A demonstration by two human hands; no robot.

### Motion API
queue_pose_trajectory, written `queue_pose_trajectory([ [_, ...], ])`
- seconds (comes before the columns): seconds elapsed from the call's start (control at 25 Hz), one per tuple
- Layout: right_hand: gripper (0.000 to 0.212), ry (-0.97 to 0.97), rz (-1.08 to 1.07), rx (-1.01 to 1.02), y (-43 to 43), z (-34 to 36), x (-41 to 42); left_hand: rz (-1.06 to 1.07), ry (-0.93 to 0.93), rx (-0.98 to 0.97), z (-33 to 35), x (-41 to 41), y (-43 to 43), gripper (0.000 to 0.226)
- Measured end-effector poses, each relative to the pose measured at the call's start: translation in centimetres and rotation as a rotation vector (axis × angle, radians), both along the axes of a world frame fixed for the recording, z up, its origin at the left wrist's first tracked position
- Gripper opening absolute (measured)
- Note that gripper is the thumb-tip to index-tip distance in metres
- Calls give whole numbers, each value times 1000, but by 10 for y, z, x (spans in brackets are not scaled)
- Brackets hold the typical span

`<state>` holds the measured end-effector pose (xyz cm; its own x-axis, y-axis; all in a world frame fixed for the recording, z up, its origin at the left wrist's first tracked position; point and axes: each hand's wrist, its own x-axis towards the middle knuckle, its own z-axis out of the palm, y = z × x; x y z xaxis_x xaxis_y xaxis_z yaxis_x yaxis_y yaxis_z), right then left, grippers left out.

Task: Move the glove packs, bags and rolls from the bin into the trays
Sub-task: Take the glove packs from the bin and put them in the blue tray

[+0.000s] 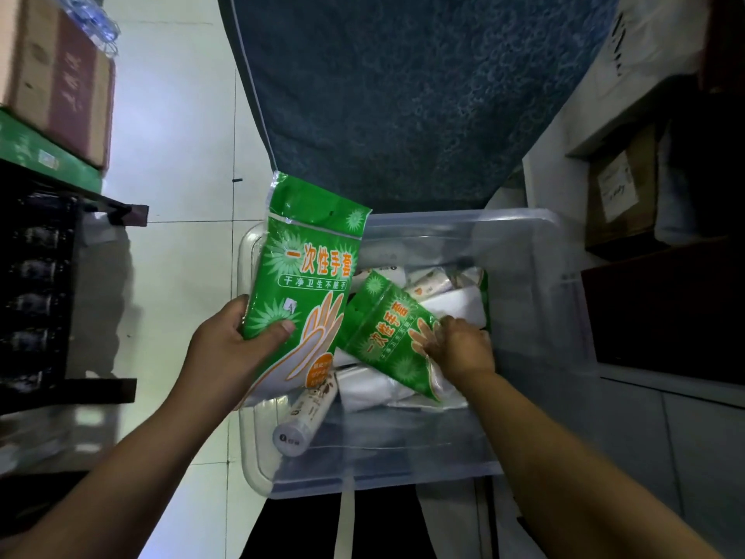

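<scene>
A clear plastic bin (536, 276) sits on the floor (181, 155) in front of a blue mattress (403, 94). Inside the bin lie white rolls (300, 421), some with brown print, and floppy white bags (367, 387). More rolls lie at the far end of the bin. A green glove pack (387, 332) rests on top of the pile, tilted.

The person's left hand (238, 340) grips another green glove pack (306, 268) by its lower corner, thumb on the front. This pack is held up above the bin's left edge. The right hand (463, 349) is down in the bin, fingers closed on the edge of the tilted pack. The two packs overlap a little in the middle. Cardboard boxes (60, 82) sit on the left.
</scene>
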<state>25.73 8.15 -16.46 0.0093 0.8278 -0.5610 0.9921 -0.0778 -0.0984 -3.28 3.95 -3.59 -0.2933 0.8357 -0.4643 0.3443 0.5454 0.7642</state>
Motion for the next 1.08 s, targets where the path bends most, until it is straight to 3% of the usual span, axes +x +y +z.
queue_pose_trajectory([
  [0.16, 37, 253, -132, -1, -5, 50, 1, 33, -41, 4, 17, 4, 3, 19],
  [0.4, 28, 678, -532, 330, -24, 194, 4, -19, -203, 49, 77, 9, 11, 20],
  [0.52, 12, 885, -648, 466, -40, 269, -2, -80, -292, 70, 109, 16, 15, 14],
  [0.68, 8, 1142, -786, 563, -61, 319, -19, -122, -501, -17, 140, 46, 20, 13],
  [0.88, 13, 1113, -955, 697, -85, 326, -28, -97, -959, -224, 176, 102, 10, 48],
  [1.08, 13, 1062, -1066, 805, -118, 337, -11, -392, -946, -151, 194, 144, -11, 54],
])
